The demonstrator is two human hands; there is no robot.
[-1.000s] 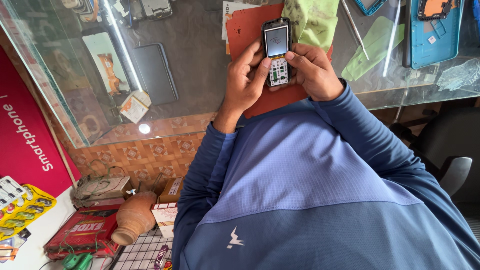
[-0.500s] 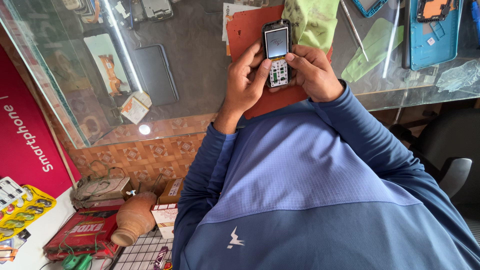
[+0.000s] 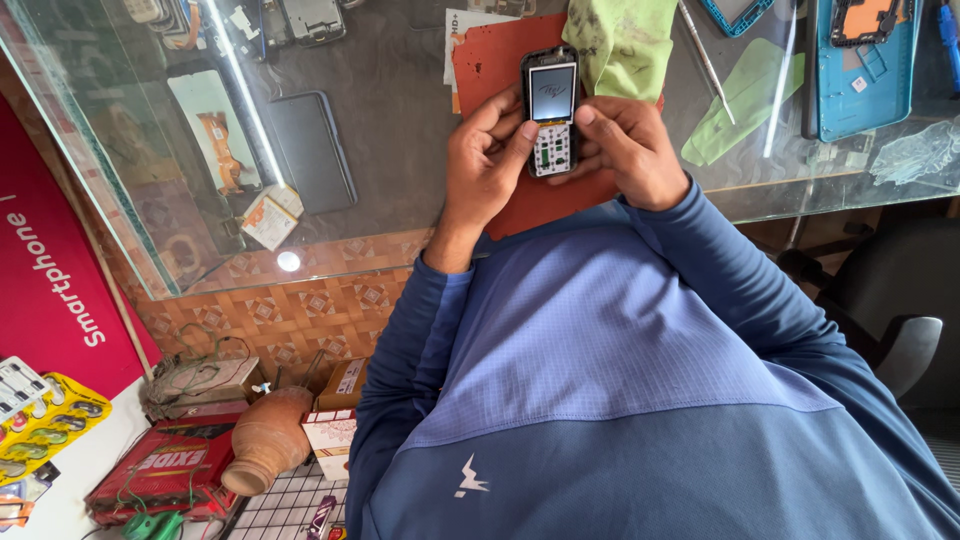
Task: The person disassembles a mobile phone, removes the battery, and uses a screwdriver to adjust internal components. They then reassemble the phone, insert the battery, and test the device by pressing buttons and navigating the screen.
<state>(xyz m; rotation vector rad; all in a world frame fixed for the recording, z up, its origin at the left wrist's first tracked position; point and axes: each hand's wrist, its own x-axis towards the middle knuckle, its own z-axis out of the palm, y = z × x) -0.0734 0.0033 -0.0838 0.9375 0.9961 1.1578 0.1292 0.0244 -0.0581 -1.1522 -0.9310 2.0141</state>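
Two hands hold one small keypad phone (image 3: pixel 551 110) over the red mat (image 3: pixel 500 60), near the counter's (image 3: pixel 400 120) front edge. Your left hand (image 3: pixel 482 165) wraps its side and your right hand (image 3: pixel 625 145) wraps the other, both thumbs pressed on the keys. Your fingers hide the phone's back. The green cloth (image 3: pixel 625 45) covers the mat's far corner. Under the glass, a dark phone (image 3: pixel 312 150) and small parts are blurry. The blue tray (image 3: pixel 865 75) at the far right corner is cut off, with an orange piece (image 3: pixel 868 18) inside.
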